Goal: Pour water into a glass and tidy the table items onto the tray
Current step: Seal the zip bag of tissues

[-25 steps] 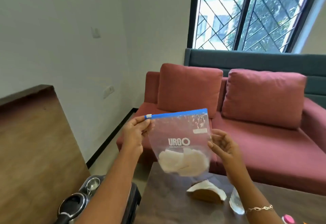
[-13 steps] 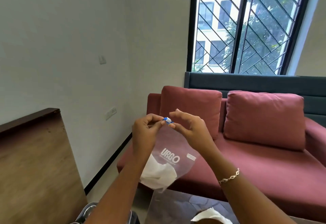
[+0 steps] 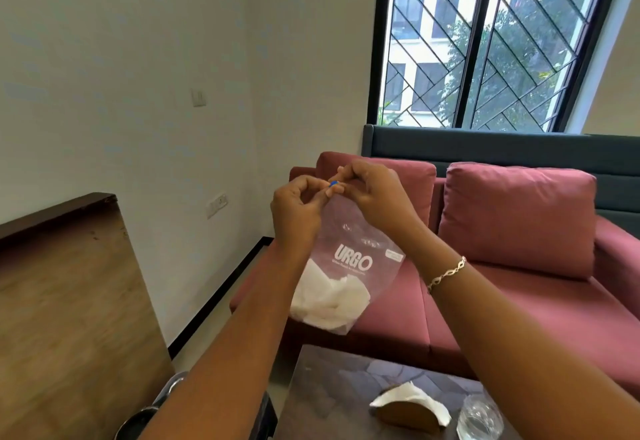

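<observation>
plastic zip bag [image 3: 346, 266], clear, printed urgo, white pads inside: hanging in mid-air, off the dark table [image 3: 329, 387], tray not in view. left hand [image 3: 298, 207] and right hand [image 3: 374, 193]: meeting at the top, both pinching at the blue slider tab [image 3: 333, 183]. changing from a second ago: no longer stretching the blue top wide between separated hands; bag now bunching below. probably finishing the seal before tidying it away.

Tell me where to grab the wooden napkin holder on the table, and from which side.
Probably pinch the wooden napkin holder low, across its flat faces, reaching in from the near side. The white napkins fan out over its top edge, so bare wood shows only below them.
</observation>
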Motion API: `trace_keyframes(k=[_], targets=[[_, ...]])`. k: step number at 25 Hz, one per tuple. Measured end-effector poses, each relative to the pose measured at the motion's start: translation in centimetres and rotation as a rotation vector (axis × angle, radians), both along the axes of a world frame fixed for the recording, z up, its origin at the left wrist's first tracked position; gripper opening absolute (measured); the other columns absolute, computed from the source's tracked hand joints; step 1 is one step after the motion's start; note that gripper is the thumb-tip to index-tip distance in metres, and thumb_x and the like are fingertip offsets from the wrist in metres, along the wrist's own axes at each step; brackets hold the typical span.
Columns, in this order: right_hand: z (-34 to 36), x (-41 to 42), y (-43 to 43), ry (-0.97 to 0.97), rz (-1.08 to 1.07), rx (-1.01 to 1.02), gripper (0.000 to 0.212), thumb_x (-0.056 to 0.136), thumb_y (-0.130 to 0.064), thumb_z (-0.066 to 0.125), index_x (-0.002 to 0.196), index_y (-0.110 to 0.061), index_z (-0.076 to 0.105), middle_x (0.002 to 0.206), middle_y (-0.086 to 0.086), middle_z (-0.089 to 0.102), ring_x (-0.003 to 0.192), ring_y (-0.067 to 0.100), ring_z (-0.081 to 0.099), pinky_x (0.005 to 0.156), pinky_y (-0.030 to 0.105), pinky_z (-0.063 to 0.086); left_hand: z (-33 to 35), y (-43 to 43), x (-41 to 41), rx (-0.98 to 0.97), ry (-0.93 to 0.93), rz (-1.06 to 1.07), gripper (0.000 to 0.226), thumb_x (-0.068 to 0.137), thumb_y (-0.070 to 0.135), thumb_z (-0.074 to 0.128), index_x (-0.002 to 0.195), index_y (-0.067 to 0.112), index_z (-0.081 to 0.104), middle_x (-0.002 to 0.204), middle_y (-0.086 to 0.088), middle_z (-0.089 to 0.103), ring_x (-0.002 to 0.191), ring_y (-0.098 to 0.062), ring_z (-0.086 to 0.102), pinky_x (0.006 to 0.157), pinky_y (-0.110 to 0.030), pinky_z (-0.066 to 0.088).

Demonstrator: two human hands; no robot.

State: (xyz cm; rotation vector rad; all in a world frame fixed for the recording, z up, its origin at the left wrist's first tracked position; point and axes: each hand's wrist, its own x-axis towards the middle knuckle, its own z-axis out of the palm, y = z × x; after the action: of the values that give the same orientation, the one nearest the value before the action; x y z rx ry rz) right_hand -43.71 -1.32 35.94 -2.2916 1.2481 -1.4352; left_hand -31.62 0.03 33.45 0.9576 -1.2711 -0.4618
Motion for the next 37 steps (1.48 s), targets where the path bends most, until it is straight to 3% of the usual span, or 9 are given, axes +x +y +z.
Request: trace_keyframes(k=[4, 9, 14, 19, 24, 26, 29, 33, 37], targets=[[0.4, -0.6, -0.2, 0.058, -0.036, -0.022, 0.009, 0.083, -0.013, 0.064, 0.086, -0.005, 0.063, 0.093, 0.009, 0.071, 0.086, 0.025, 0.064, 0.080, 0.040, 0.051, 0.4, -0.1, -1.0, -0.019, -0.015, 0.062, 0.009, 0.078, 0.007, 0.070, 0.080, 0.000, 0.065, 0.077, -0.004, 0.062, 0.064, 0.003, 0.056, 0.060, 0.000, 0.042], [0.1, -1.5, -0.1, 0.112, -0.058, -0.047, 0.008, 0.086, -0.013, 0.061, 0.087, -0.005, 0.060, 0.094, 0.010, 0.070, 0.082, 0.025, 0.063, 0.075, 0.035, 0.049, 0.3, -0.1, -1.8, -0.020, -0.021, 0.078, 0.011, 0.079, 0.006, 0.068, 0.083, -0.003, 0.064, 0.079, -0.005, 0.061, 0.066, 0.000, 0.053, 0.061, 0.002, 0.041], [-1.0, -3.9, -0.5, 0.105, -0.088, 0.016, 0.003, 0.085, -0.010, 0.061, 0.084, -0.007, 0.060, 0.095, 0.009, 0.071, 0.087, 0.025, 0.065, 0.082, 0.036, 0.051, 0.2, -0.3, -1.2, 0.021, 0.097, 0.084, 0.004, 0.083, 0.003, 0.063, 0.080, 0.003, 0.061, 0.077, -0.002, 0.060, 0.066, -0.005, 0.055, 0.067, -0.014, 0.049], [-1.8, -7.3, -0.6, 0.090, -0.120, 0.084, 0.012, 0.085, -0.009, 0.061, 0.080, -0.016, 0.053, 0.097, 0.008, 0.070, 0.091, 0.019, 0.064, 0.083, 0.029, 0.050, 0.1, -0.9, 0.8, 0.064, 0.207, 0.096, 0.028, 0.081, 0.002, 0.064, 0.064, 0.022, 0.056, 0.067, 0.006, 0.057, 0.067, -0.010, 0.055, 0.076, -0.029, 0.052], [-2.2, -9.2, -0.5, 0.068, -0.147, 0.119, 0.013, 0.086, -0.007, 0.060, 0.078, -0.013, 0.052, 0.100, 0.011, 0.070, 0.098, 0.025, 0.063, 0.089, 0.036, 0.049, -0.2, -0.9, 1.4, 0.076, 0.281, 0.080, 0.028, 0.081, 0.000, 0.064, 0.064, 0.021, 0.058, 0.067, 0.003, 0.058, 0.070, -0.015, 0.055, 0.079, -0.034, 0.052], [-2.4, -9.5, -0.5, 0.048, -0.152, 0.137, 0.011, 0.086, -0.007, 0.060, 0.079, -0.012, 0.052, 0.098, 0.009, 0.069, 0.095, 0.023, 0.062, 0.082, 0.027, 0.048, -0.3, -0.8, 1.5, 0.082, 0.299, 0.068, 0.026, 0.082, 0.000, 0.063, 0.065, 0.020, 0.058, 0.068, 0.001, 0.059, 0.068, -0.015, 0.056, 0.078, -0.035, 0.053], [-2.6, -9.9, -0.7, -0.081, -0.130, 0.151, 0.011, 0.085, -0.016, 0.062, 0.078, -0.016, 0.053, 0.085, 0.004, 0.063, 0.080, 0.018, 0.055, 0.070, 0.022, 0.043, -0.2, -0.3, 1.0, 0.079, 0.309, -0.033, 0.020, 0.087, 0.003, 0.057, 0.072, 0.017, 0.056, 0.077, -0.011, 0.065, 0.075, -0.023, 0.066, 0.079, -0.038, 0.057], [-3.4, -9.4, 0.7, -0.545, 0.215, 0.251, 0.008, 0.085, -0.019, 0.061, 0.090, -0.022, 0.055, 0.081, -0.004, 0.064, 0.082, 0.018, 0.061, 0.075, 0.031, 0.051, 0.6, 0.4, 0.9, 0.075, 0.410, -0.174, 0.016, 0.093, 0.004, 0.048, 0.078, 0.011, 0.051, 0.070, -0.007, 0.065, 0.060, -0.012, 0.069, 0.068, -0.038, 0.060], [-5.3, -8.0, 2.2, -0.618, 0.327, 0.458, 0.053, 0.066, -0.015, 0.069, 0.114, -0.021, 0.047, 0.084, 0.003, 0.070, 0.079, 0.018, 0.068, 0.076, 0.032, 0.056, 0.8, -0.2, 2.1, 0.135, 0.517, -0.142, 0.017, 0.091, 0.005, 0.051, 0.077, 0.013, 0.053, 0.074, -0.012, 0.063, 0.079, -0.031, 0.065, 0.088, -0.059, 0.049]])
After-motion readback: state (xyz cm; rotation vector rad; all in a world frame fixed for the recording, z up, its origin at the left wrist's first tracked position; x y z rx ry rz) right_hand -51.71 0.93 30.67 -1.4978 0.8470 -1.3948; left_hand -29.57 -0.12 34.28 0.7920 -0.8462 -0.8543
